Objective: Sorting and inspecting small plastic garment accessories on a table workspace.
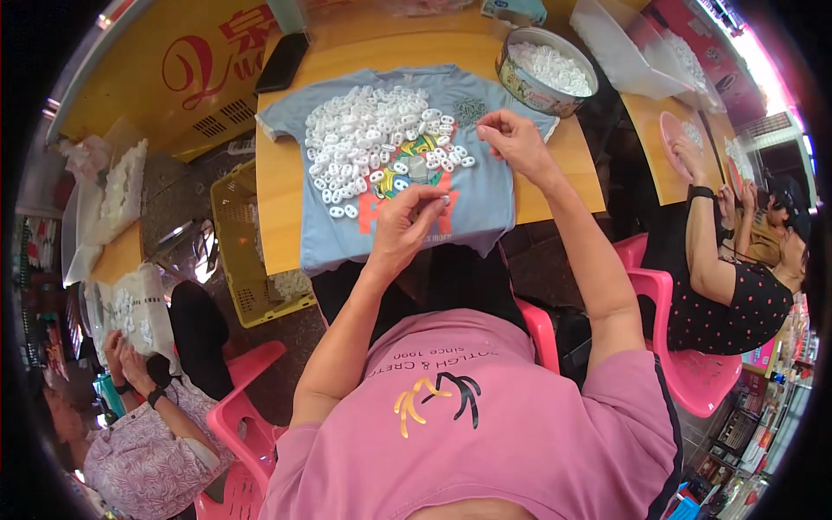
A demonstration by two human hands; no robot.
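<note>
A pale blue printed T-shirt (325, 238) lies spread over the yellow table in front of me. Heaped on it are many small white oval plastic pieces (368, 130), several showing two dark holes. My left hand (404, 230) is just nearer than the heap, thumb and forefinger pinching one small white piece (445, 200). To its upper right, my right hand (518, 147) hovers over the shirt with thumb and forefinger together; whatever they hold is too small to make out. Close beside those fingertips sits a little pile of tiny dark greenish bits (470, 109).
A round patterned tin (537, 91) of white pieces stands at the table's far right, and a black phone (283, 62) at the far left. A yellow crate (247, 290) is on the floor to the left. People on pink chairs (680, 347) work at both sides.
</note>
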